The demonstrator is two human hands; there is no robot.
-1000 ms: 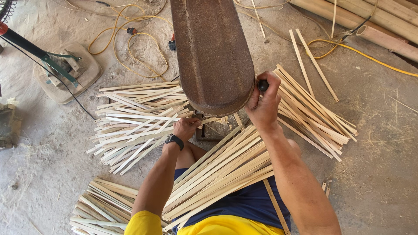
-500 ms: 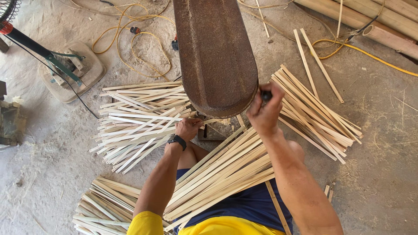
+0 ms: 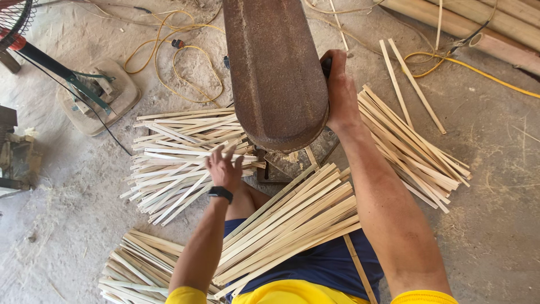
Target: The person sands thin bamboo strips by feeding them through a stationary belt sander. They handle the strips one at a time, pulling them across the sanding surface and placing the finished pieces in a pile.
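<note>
Here the person sits on the floor (image 3: 495, 225) behind a rusty machine housing (image 3: 275, 73), with bamboo slats lying all round. The left hand (image 3: 224, 166) has its fingers spread wide over the slat pile (image 3: 180, 163) to the left of the machine, fingertips touching or just above the top strips; it grips nothing that shows. A black watch (image 3: 220, 193) sits on that wrist. The right hand (image 3: 340, 93) is raised against the right edge of the housing and curled round a small dark part there; what that part is cannot be told, but the hand is closed on it.

A long bundle (image 3: 292, 225) of slats lies slantwise across the person's lap, and another heap (image 3: 410, 152) fans out on the floor to the right. A further stack (image 3: 135, 264) lies by the left knee.

The slats look thin, light and dry, stiff along their length yet likely to flex or snap if bent across. Their cut edges may splinter, so a flat pinch near the middle of one strip, or a loose clasp round several, seems the safest hold. Lifted from an end, a strip would probably droop and slide off its neighbours.

Yellow cable (image 3: 185, 62) loops on the floor beyond, beside a fan base (image 3: 95, 95).
</note>
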